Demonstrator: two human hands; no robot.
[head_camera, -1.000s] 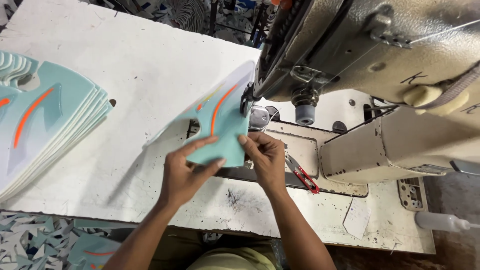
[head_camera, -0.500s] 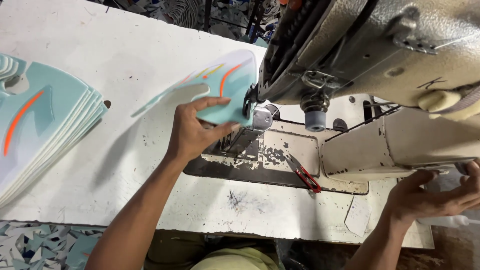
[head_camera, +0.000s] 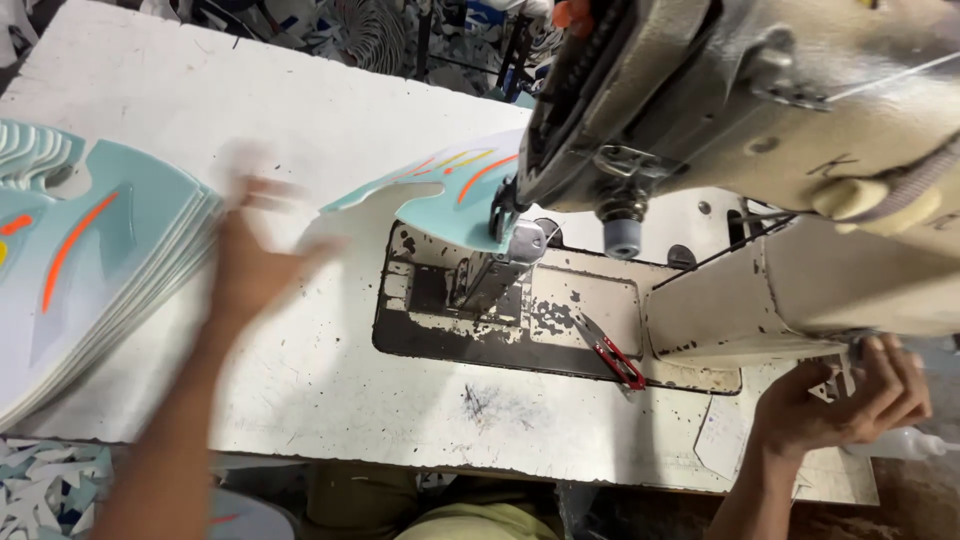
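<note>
The left hand (head_camera: 250, 262) has let go of the teal cut piece (head_camera: 450, 195) it held half a second ago and now sweeps, blurred and spread, toward the stack of like pieces (head_camera: 90, 270) — touching nothing. The right hand (head_camera: 845, 405) stays curled under the sewing machine (head_camera: 760, 120) at the surface's right edge. The piece, pale teal with orange and yellow streaks, sits under the presser foot. Red snips (head_camera: 610, 352) lie on the scuffed white surface (head_camera: 300, 380); offcuts litter the floor.

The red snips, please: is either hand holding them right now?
No, the red snips lie alone on the machine bed, apart from the left hand and the right hand.
</note>
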